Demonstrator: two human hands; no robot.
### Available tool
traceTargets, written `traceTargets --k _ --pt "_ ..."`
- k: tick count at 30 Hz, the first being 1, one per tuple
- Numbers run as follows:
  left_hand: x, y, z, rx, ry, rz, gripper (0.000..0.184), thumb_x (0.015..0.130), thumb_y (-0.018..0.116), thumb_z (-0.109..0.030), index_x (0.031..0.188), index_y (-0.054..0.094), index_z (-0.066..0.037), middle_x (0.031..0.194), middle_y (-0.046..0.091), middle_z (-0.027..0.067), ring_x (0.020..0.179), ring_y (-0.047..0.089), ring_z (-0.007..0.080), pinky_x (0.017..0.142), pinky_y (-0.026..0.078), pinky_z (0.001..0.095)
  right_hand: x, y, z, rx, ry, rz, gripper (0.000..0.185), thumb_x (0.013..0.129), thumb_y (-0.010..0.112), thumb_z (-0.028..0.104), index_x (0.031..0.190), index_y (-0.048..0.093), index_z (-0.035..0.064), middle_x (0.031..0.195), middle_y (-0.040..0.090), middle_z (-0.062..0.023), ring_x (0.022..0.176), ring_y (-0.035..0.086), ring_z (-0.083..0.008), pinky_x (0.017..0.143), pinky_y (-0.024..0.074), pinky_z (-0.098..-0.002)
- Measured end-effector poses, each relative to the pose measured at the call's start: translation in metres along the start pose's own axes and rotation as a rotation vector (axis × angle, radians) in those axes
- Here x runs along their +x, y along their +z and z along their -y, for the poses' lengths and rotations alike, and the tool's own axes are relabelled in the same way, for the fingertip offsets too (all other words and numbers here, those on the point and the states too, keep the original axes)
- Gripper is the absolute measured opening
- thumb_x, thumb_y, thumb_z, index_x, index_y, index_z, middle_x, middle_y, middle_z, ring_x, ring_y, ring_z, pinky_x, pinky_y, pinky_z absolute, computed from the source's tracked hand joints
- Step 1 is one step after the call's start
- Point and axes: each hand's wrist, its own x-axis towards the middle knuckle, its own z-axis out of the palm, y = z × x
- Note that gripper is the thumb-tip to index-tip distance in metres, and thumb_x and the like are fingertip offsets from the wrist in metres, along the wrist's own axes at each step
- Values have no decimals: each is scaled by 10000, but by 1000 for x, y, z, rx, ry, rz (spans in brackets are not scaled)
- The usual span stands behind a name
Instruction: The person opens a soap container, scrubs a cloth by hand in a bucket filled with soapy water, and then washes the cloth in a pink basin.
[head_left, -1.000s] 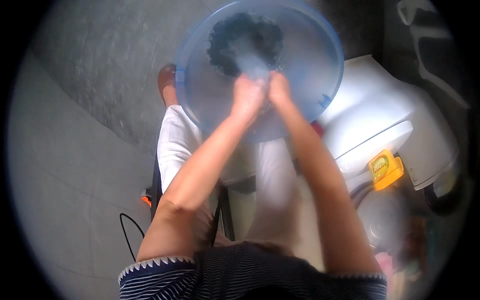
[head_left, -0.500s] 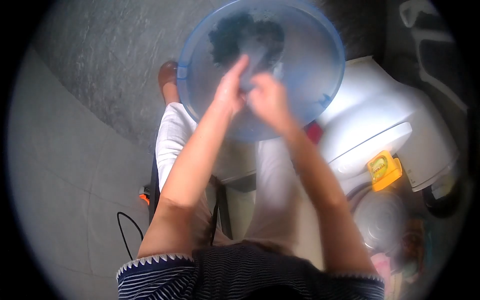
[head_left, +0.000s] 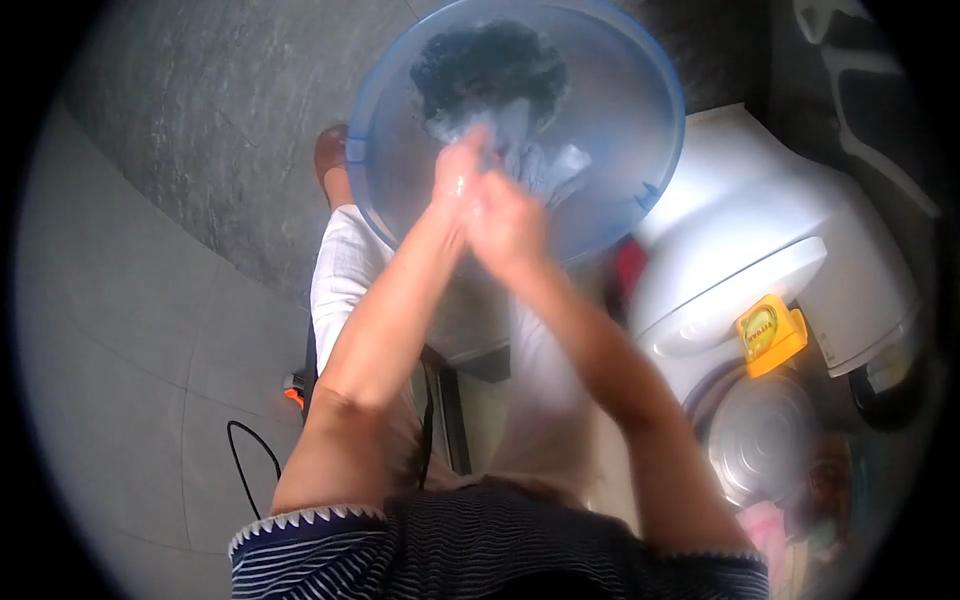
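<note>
A pale, wet cloth (head_left: 545, 168) hangs from my hands over the large translucent blue tub (head_left: 655, 95). My left hand (head_left: 460, 172) is closed around part of the cloth, its fingers blurred by motion. Pressed close against it, my right hand (head_left: 508, 225) is closed too, with cloth bunched between the two. Exactly where each set of fingers grips is hidden. Beyond them, a dark green clump (head_left: 485, 70), seemingly fabric, lies in the tub.
To the right stands a white toilet (head_left: 770, 210), near a yellow soap box (head_left: 770, 335) and a round metallic lid or basin (head_left: 762, 440). A black cable (head_left: 240, 428) loops on the grey floor at left. A brown shoe (head_left: 330, 160) is beside the tub.
My right hand has moved left and down against my left hand. More of the pale cloth now shows, spread to the right of my hands.
</note>
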Motion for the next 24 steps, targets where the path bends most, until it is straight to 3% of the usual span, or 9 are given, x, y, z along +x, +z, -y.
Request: traceTargets --k 3,5,8,11,13,15,16,18,24 --pt "-15 29 0 -146 111 -50 219 847 515 -166 932 580 26 826 588 92 734 558 182 639 456 304 37 1 -60 -170 387 -7 231 821 508 195 642 547 55 626 563 -199 626 575 -336 552 463 -408" --pt "-35 37 -18 -146 97 167 204 805 512 -65 968 572 41 929 594 112 826 573 195 697 467 299 30 -2 -98 135 322 200 178 830 521 203 845 581 35 683 606 -156 589 573 -253 564 465 -346" --pt "-36 26 -27 -13 114 356 417 709 420 86 1120 491 67 1096 556 128 909 572 226 761 488 314 37 -45 -63 977 685 364 353 809 582 189 1090 485 0 774 624 -89 612 560 -164 579 450 -279" --pt "-28 12 -19 29 81 376 376 694 443 65 1065 502 55 1050 550 115 912 551 227 782 462 317 35 -50 -56 786 483 617 616 761 656 205 1243 334 -5 845 611 -37 641 558 -135 564 441 -260" --pt "-28 7 -21 -69 8 435 229 708 508 11 934 545 25 926 557 99 845 544 208 762 431 310 36 -44 -45 607 497 524 587 689 725 224 1147 436 -4 763 611 -45 600 552 -117 558 443 -256" --pt "-23 7 -18 -214 -6 377 411 763 447 -13 1171 448 38 1159 512 131 983 536 271 890 423 378 37 -41 -40 350 349 386 531 675 732 217 1085 478 -6 721 606 -46 582 549 -106 558 447 -257" --pt "-19 8 -14 -240 40 412 377 847 419 -141 1185 435 27 1175 497 148 1012 520 284 909 400 406 37 -41 -37 278 245 317 492 676 726 203 1057 490 -1 701 603 -47 576 549 -104 559 446 -256" --pt "-32 18 -22 -345 26 469 398 877 379 -205 1196 421 28 1179 494 162 1035 504 289 921 384 416 35 -45 -25 131 33 176 414 679 715 173 1001 513 10 661 596 -50 565 548 -99 559 445 -256" --pt "-44 26 -33 -420 -7 616 470 881 355 -261 1253 351 26 1230 451 187 1096 471 293 952 352 419 29 -47 -23 370 212 81 270 722 647 104 960 540 36 629 598 -47 579 565 -117 556 437 -235"
